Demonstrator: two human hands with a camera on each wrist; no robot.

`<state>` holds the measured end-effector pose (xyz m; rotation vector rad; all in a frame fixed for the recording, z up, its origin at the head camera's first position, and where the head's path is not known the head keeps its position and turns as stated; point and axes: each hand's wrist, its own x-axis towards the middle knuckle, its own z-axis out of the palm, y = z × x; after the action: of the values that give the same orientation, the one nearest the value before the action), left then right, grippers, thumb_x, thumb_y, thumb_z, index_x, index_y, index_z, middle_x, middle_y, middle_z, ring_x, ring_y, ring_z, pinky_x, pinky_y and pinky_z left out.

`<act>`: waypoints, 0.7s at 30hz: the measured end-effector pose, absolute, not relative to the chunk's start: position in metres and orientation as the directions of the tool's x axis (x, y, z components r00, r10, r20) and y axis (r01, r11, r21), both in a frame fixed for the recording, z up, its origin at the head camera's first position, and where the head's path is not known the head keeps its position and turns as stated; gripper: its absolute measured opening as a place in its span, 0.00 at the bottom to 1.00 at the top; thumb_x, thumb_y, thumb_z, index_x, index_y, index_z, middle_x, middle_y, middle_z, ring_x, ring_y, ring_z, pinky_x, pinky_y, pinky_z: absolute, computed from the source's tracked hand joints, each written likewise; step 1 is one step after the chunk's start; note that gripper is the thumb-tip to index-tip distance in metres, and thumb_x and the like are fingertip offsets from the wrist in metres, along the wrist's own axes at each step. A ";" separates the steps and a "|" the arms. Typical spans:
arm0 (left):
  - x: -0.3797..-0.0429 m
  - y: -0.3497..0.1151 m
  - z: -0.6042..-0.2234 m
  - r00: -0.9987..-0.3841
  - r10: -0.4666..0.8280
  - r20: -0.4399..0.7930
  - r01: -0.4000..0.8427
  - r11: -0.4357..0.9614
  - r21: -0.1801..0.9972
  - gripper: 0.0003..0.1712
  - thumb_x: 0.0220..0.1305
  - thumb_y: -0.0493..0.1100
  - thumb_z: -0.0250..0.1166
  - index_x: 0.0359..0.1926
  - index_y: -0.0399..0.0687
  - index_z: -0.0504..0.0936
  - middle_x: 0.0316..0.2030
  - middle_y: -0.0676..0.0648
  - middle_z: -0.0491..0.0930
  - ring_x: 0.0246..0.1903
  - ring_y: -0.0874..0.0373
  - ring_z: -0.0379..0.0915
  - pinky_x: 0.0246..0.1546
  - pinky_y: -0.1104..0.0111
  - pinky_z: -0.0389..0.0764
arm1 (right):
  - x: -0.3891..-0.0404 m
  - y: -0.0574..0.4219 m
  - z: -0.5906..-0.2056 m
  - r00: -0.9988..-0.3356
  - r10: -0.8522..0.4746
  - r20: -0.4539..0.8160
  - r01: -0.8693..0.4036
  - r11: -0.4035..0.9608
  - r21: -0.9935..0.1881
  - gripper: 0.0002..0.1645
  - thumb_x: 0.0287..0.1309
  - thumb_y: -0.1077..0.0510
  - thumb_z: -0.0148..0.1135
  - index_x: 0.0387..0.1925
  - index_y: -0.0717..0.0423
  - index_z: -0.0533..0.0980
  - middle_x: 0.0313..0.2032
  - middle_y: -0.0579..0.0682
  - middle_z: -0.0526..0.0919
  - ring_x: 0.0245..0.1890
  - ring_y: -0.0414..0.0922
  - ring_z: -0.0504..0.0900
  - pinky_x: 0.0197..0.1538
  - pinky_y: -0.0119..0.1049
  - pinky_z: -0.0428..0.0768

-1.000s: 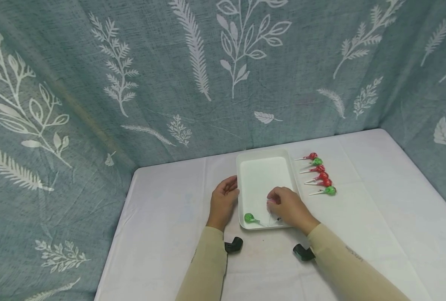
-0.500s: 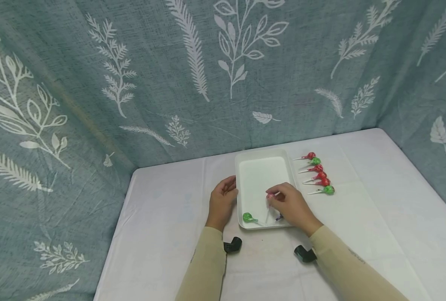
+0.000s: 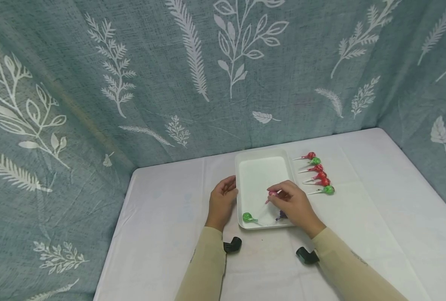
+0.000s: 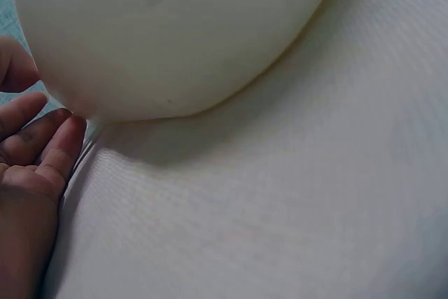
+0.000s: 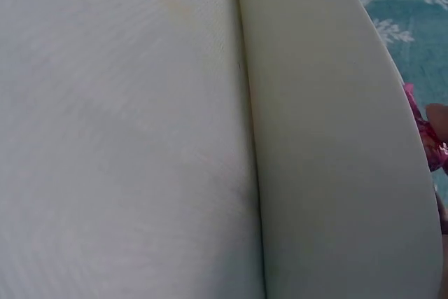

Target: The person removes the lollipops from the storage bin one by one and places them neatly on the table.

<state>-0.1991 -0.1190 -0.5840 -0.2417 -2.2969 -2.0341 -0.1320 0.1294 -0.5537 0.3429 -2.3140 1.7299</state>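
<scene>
A white tray (image 3: 260, 167) stands on the cloth-covered table. My left hand (image 3: 223, 202) rests against its left side; in the left wrist view the fingertips (image 4: 70, 134) touch the outer wall. Over the tray's right half, my right hand (image 3: 294, 205) pinches a pink-wrapped lollipop (image 3: 271, 194) by its candy end, the stick pointing down and left. At the tray's near left corner lies a green lollipop (image 3: 247, 217). A dark purple lollipop (image 3: 281, 215) lies partly hidden beneath my right hand. The right wrist view shows only the edge of the pink lollipop (image 5: 428, 134) past the tray.
Right of the tray, a column of red lollipops (image 3: 315, 168) and green lollipops (image 3: 328, 190) lies with sticks pointing left. A patterned blue-green curtain (image 3: 215, 125) hangs behind the table (image 3: 170, 196). Black wrist-worn devices (image 3: 232, 245) sit below both hands.
My right hand has lifted the pink lollipop slightly and tilted its stick toward the left. More of the purple lollipop now shows. The left hand stays at the tray's side.
</scene>
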 end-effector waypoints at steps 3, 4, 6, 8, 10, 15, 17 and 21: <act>-0.199 -0.119 -0.584 -0.986 0.070 0.152 0.159 0.125 0.979 0.25 0.72 0.36 0.65 0.69 0.44 0.82 0.61 0.48 0.85 0.63 0.54 0.80 0.66 0.65 0.80 | -0.131 0.131 -0.554 -0.942 -0.046 0.333 -0.335 0.232 -0.913 0.12 0.68 0.68 0.74 0.51 0.64 0.85 0.46 0.51 0.84 0.41 0.47 0.84 0.45 0.27 0.85; -0.199 -0.119 -0.584 -0.986 0.070 0.152 0.159 0.126 0.979 0.25 0.72 0.36 0.65 0.69 0.44 0.82 0.61 0.49 0.85 0.63 0.55 0.80 0.66 0.65 0.80 | -0.130 0.131 -0.553 -0.942 -0.043 0.332 -0.333 0.217 -0.918 0.12 0.68 0.68 0.74 0.52 0.65 0.85 0.46 0.51 0.84 0.41 0.47 0.84 0.45 0.27 0.85; -0.199 -0.119 -0.583 -0.986 0.070 0.149 0.157 0.130 0.979 0.25 0.72 0.36 0.65 0.69 0.45 0.82 0.61 0.50 0.85 0.63 0.55 0.80 0.66 0.66 0.80 | -0.129 0.132 -0.553 -0.947 -0.036 0.318 -0.319 0.201 -0.926 0.13 0.68 0.67 0.74 0.52 0.65 0.85 0.47 0.51 0.84 0.42 0.47 0.83 0.46 0.27 0.85; -0.199 -0.119 -0.584 -0.987 0.070 0.146 0.154 0.129 0.980 0.25 0.72 0.36 0.65 0.69 0.45 0.82 0.61 0.50 0.85 0.63 0.55 0.80 0.66 0.66 0.80 | -0.128 0.132 -0.552 -0.949 -0.023 0.314 -0.312 0.194 -0.930 0.13 0.69 0.67 0.73 0.52 0.65 0.84 0.47 0.51 0.84 0.43 0.48 0.82 0.47 0.26 0.84; -0.199 -0.119 -0.584 -0.987 0.072 0.142 0.150 0.121 0.981 0.25 0.72 0.36 0.65 0.69 0.45 0.82 0.61 0.49 0.85 0.63 0.55 0.80 0.66 0.65 0.80 | -0.127 0.132 -0.551 -0.949 -0.005 0.316 -0.311 0.187 -0.932 0.12 0.69 0.67 0.73 0.52 0.65 0.84 0.47 0.50 0.84 0.45 0.48 0.81 0.48 0.25 0.84; -0.199 -0.119 -0.584 -0.988 0.066 0.137 0.143 0.108 0.984 0.25 0.72 0.35 0.66 0.68 0.44 0.83 0.61 0.48 0.85 0.63 0.55 0.80 0.67 0.65 0.80 | -0.124 0.133 -0.549 -0.935 0.041 0.353 -0.343 0.152 -0.927 0.12 0.69 0.69 0.72 0.51 0.68 0.84 0.47 0.52 0.84 0.46 0.47 0.81 0.50 0.25 0.84; -0.199 -0.119 -0.584 -0.989 0.063 0.135 0.141 0.111 0.984 0.25 0.72 0.34 0.66 0.68 0.45 0.83 0.61 0.48 0.85 0.63 0.55 0.80 0.67 0.65 0.80 | -0.123 0.133 -0.548 -0.929 0.054 0.366 -0.356 0.140 -0.924 0.12 0.68 0.70 0.71 0.51 0.69 0.84 0.47 0.54 0.84 0.47 0.47 0.81 0.51 0.25 0.84; -0.198 -0.118 -0.584 -0.990 0.060 0.130 0.136 0.114 0.984 0.25 0.72 0.34 0.67 0.68 0.45 0.83 0.61 0.47 0.85 0.63 0.54 0.80 0.67 0.65 0.79 | -0.122 0.136 -0.547 -0.922 0.068 0.380 -0.368 0.142 -0.919 0.11 0.68 0.71 0.71 0.51 0.68 0.84 0.47 0.54 0.84 0.47 0.45 0.83 0.53 0.25 0.85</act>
<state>-0.1985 -0.1179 -0.5837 -0.2024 -2.3002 -2.0439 -0.1216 0.1362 -0.5473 0.2900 -2.0944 1.8399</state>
